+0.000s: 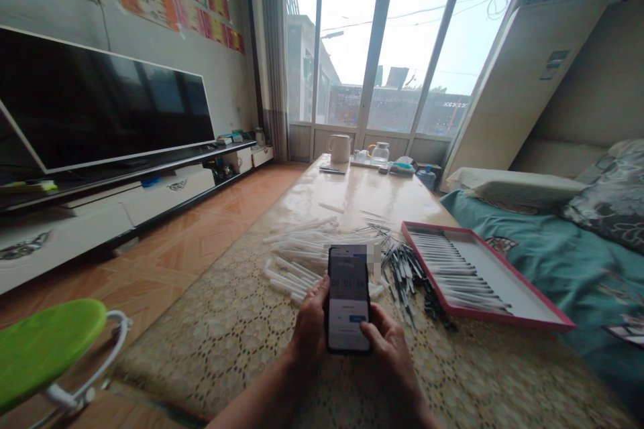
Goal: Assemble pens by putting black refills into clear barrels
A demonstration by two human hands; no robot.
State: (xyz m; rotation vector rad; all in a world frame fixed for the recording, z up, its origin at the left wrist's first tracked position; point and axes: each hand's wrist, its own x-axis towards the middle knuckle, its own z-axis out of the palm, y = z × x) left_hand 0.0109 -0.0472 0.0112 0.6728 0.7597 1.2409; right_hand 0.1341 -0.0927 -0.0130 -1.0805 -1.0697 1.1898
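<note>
A black smartphone (pixel 348 312) is held upright above the table, its lit screen showing a timer and a pop-up with a blue button. My left hand (pixel 310 316) grips the phone's left edge. On the right side my right hand (pixel 388 336) also holds it, the thumb at the screen near the blue button. Behind the phone lies a heap of white translucent tubes (pixel 292 275). Just right of it is a pile of dark slim pen-like sticks (pixel 405 275). A red-rimmed box (pixel 536 322) holds a row of assembled-looking pens (pixel 467 275).
The long table (pixel 226 335) has a patterned cover. At its far end stand a pitcher (pixel 339 147), a glass teapot (pixel 381 151) and a tissue pack (pixel 402 167). A green stool (pixel 50 348) is at left, a sofa (pixel 523 248) at right, a television (pixel 111 107) beyond the stool.
</note>
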